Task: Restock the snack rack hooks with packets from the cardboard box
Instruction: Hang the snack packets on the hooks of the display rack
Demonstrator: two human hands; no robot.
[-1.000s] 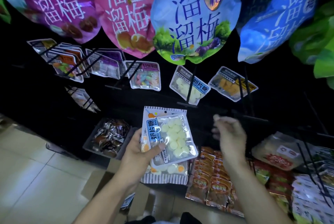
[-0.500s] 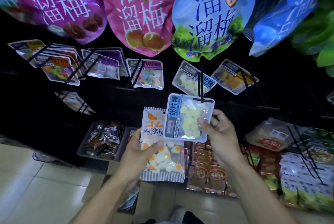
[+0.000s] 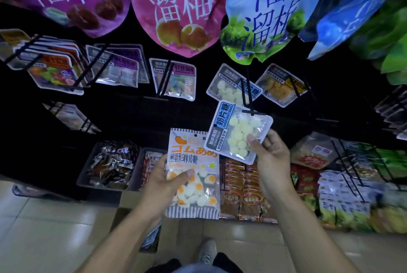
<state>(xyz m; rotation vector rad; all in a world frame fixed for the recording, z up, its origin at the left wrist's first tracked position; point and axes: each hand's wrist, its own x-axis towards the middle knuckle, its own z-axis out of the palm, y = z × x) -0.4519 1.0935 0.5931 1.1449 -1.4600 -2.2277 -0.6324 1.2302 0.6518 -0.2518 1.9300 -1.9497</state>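
Observation:
My right hand (image 3: 272,159) pinches the lower right edge of a clear packet of pale round milk candies (image 3: 237,130) with a blue label. Its top edge sits at the tip of a black rack hook (image 3: 248,96). Behind it on the same hook hangs a like packet (image 3: 229,88). My left hand (image 3: 164,181) grips a striped packet of fried-egg gummies (image 3: 193,175) with orange lettering, thumb across its front. Below my forearms, part of the cardboard box (image 3: 125,217) stands on the floor, mostly hidden.
Large plum pouches (image 3: 182,8) hang overhead in purple, pink, blue and green. More hooks carry small packets (image 3: 174,78) to the left and an orange-filled packet (image 3: 282,85) to the right. Bins of wrapped snacks (image 3: 110,164) and stacked packets (image 3: 248,191) line the bottom shelf. My shoe (image 3: 207,250) rests on tiled floor.
My right hand took the milk candy packet off the stack in my left hand and raised it to the hook tip. The egg gummy packet is now uncovered in my left hand.

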